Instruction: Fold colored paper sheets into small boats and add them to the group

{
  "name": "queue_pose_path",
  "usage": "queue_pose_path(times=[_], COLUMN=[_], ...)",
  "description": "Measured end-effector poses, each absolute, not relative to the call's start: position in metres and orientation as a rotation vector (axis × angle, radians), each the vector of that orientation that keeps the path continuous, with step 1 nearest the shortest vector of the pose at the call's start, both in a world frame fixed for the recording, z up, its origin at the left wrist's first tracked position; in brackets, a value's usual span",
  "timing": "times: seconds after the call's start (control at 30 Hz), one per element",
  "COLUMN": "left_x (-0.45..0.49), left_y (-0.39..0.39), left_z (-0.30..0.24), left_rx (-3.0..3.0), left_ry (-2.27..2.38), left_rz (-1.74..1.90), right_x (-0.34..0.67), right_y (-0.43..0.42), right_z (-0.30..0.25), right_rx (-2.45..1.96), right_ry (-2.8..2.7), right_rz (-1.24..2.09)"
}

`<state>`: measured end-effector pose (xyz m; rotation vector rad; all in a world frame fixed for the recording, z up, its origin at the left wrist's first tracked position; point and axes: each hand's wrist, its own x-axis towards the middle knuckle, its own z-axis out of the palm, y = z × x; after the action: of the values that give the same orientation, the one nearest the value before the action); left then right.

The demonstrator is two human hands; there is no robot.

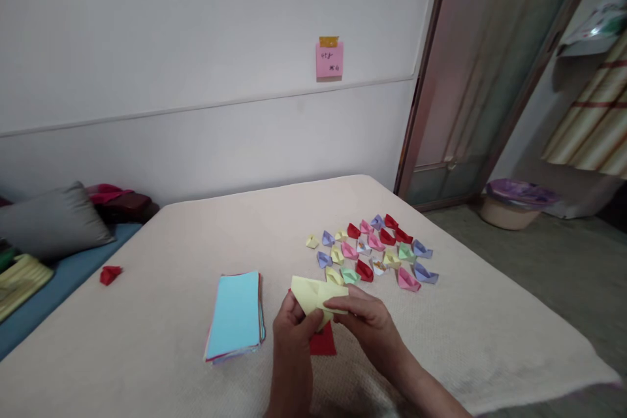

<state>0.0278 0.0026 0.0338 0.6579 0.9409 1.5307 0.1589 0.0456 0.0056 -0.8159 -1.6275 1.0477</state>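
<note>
Both my hands hold a partly folded yellow paper [313, 294] just above the cloth-covered table [166, 287]. My left hand [292, 328] pinches its lower left edge and my right hand [365, 321] grips its right side, fingers curled over the fold. A red sheet [324, 341] lies flat under my hands. A stack of coloured paper [236, 315] with a light blue sheet on top lies just left of my left hand. Several small folded paper boats [375, 251] in red, pink, yellow, green and purple sit in a cluster beyond my right hand.
A crumpled red paper [110, 274] lies near the table's left edge. A grey pillow [51, 219] and bedding sit at the far left. A pink note [329, 59] is taped to the wall. A basin [516, 202] stands on the floor by the door at right.
</note>
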Motion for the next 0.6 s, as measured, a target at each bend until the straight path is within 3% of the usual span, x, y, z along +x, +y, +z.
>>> queue_pose_path(times=[0.33,0.6], left_x=[0.027,0.026], left_y=[0.004,0.003], left_z=[0.025,0.023], left_rx=[0.638,0.661], left_ry=[0.920,1.031], left_rz=[1.572,1.612], right_x=[0.157,0.162], right_y=[0.042,0.048], right_z=[0.012,0.019], right_rx=[-0.842,-0.884], right_ry=[-1.686,-1.200], right_rz=[1.036,1.419])
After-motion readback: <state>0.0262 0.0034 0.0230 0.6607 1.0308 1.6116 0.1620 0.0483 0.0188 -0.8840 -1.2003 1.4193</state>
